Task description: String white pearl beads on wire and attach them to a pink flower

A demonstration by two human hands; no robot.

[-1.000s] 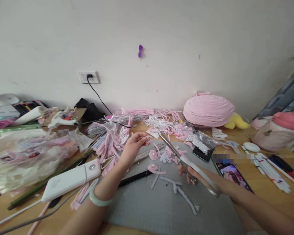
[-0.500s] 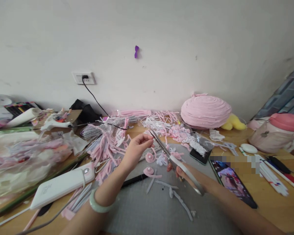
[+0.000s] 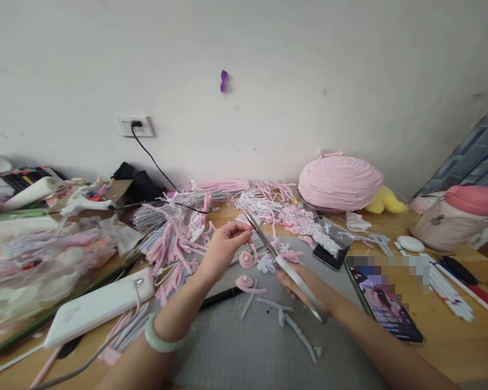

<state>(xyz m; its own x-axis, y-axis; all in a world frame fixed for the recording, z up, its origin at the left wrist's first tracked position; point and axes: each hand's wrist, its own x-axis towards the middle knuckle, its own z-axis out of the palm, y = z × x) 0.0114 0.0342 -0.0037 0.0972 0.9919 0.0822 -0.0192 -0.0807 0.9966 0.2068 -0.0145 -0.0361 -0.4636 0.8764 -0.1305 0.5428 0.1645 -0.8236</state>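
Note:
My right hand (image 3: 299, 284) is closed around the white handle of a pair of scissors (image 3: 264, 241), whose metal blades point up and to the left. Beside the blade tips, my left hand (image 3: 228, 241) pinches thumb and forefinger together on something too small to make out. Just below the fingers is a pink pipe-cleaner spiral (image 3: 248, 259) with a pearl bead at its centre. A second pink pipe-cleaner piece (image 3: 244, 281) with a pearl lies under it on the grey mat (image 3: 228, 346). Pale pipe-cleaner flowers (image 3: 265, 264) sit close to the scissors.
Pale pipe-cleaner offcuts (image 3: 296, 327) and a black pen (image 3: 222, 297) lie on the mat. A white power bank (image 3: 100, 309) and bundled pipe cleaners (image 3: 173, 238) are at left. To the right are a phone (image 3: 384, 300), a bag of pearl beads (image 3: 325, 241) and white markers (image 3: 451, 292).
The whole view has shifted slightly. My left hand still pinches near the blade tips; the right fingers have moved slightly on the scissors' handle.

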